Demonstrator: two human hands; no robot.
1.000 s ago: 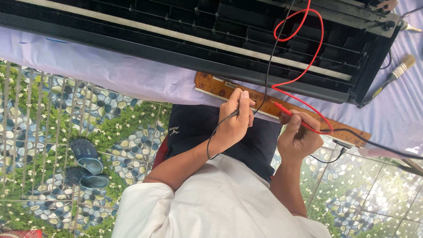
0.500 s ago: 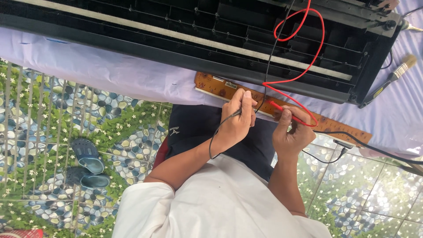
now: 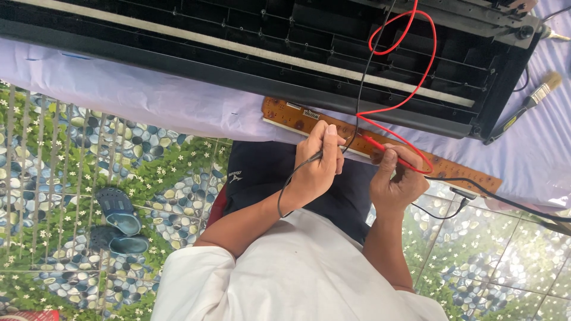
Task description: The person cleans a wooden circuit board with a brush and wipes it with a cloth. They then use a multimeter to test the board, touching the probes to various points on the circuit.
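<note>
Probe tips are hidden behind the left hand (image 3: pixel 318 169) and right hand (image 3: pixel 397 181), so contact with the board (image 3: pixel 297 116) cannot be told; the board's middle is covered by both hands, the brush (image 3: pixel 529 101) bristles and black unit (image 3: pixel 267 47) run off frame.

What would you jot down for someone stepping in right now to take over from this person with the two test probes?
Left hand: holds the black probe like a pen, tip at the brown circuit board.
Right hand: holds the red probe, tip on the same board, close beside the black one.
The board lies on the lilac cloth at the table edge, in front of the opened black air-conditioner unit. The red lead loops up over the unit. A paintbrush lies to the right.
Done: both probes placed on the board.
Left: the meter is out of view, so no reading can be told.
</note>
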